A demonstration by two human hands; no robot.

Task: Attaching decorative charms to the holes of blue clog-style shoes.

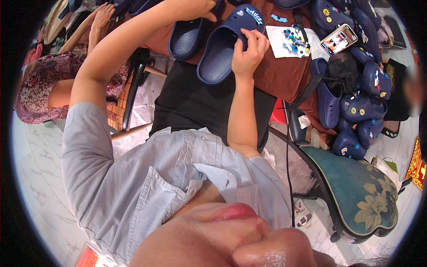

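Observation:
A navy clog [216, 55] lies at the table's near edge, its toe away from me. On its toe sit a pale heart charm and a light-blue banner charm [254, 16] with lettering. My right hand [250, 53] grips this clog's right side, fingers bent over the upper and thumb at the opening. To its left rests a second navy clog [184, 40]. My left hand [194, 8] reaches over that one at the top edge of the view, where most of its fingers are hidden or cut off. Whether it holds anything does not show.
Small loose charms [293, 42] are heaped on a white sheet beside a phone [339, 39]. Several decorated navy clogs [362, 109] are piled at the right. A black cable [289, 164] hangs down past a green floral chair [356, 187]. Another person's hand [103, 15] is at upper left.

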